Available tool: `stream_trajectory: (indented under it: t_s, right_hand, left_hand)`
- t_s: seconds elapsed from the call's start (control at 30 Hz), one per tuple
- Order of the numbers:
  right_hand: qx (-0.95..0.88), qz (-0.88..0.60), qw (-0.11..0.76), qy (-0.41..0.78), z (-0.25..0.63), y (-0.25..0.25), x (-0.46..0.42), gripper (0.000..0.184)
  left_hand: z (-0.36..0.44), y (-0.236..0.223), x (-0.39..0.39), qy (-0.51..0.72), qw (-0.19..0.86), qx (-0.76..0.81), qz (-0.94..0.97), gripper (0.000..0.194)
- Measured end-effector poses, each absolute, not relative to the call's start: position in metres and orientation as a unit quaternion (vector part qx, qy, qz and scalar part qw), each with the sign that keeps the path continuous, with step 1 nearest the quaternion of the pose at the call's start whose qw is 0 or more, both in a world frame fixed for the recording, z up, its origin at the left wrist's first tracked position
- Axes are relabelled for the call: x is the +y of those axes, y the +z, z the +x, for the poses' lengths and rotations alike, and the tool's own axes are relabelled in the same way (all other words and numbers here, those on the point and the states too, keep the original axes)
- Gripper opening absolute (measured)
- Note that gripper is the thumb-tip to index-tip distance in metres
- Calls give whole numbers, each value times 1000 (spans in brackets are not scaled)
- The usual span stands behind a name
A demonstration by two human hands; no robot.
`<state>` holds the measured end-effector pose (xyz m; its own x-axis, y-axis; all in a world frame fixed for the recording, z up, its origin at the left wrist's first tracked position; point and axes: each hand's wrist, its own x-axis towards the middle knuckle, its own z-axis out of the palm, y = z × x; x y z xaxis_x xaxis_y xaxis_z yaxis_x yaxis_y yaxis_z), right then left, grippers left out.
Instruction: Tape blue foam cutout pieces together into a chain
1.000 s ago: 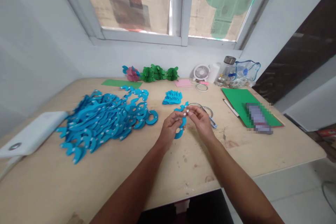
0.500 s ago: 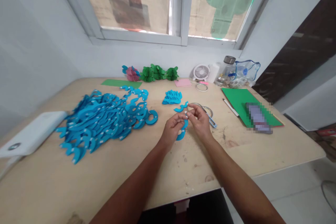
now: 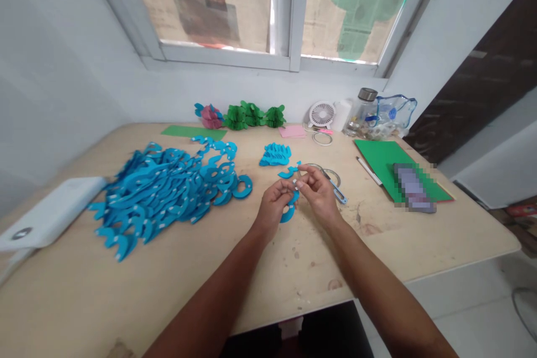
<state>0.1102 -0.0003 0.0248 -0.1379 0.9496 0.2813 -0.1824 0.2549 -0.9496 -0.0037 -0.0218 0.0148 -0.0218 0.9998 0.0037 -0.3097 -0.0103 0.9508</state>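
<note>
The right hand (image 3: 319, 193) has just drawn in to the left hand (image 3: 274, 207): its fingertips (image 3: 298, 182) close in a pinch on a white tab (image 3: 296, 183), while the left fingers grip the blue cut-out (image 3: 288, 213), curving away at six o'clock. Scissors (image 3: 338, 193) lie at three o'clock.

Left hand (image 3: 274, 207) just beside right hand (image 3: 319, 193)

At nine o'clock you have bright blue paper cutouts (image 3: 163, 190) dotted with white tabs; at two o'clock, a vivid green sheet (image 3: 377, 162) on the pale wooden worktop (image 3: 293, 268).
</note>
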Motion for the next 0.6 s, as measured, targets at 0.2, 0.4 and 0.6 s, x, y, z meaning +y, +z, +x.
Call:
stream_trajectory:
  t_s: [0.2,0.4,0.6]
  right_hand:
    - [-519,-367,586,502,116,20,7,34]
    - [-439,-412,588,540,118,13,13,36]
    - [-427,-358,563,611,114,19,5,44]
  left_hand:
    - [-12,10,-17,588,591,400,380,13]
    - [-12,9,-17,569,624,368,388,15]
    - [-8,16,-22,550,638,359,402,13]
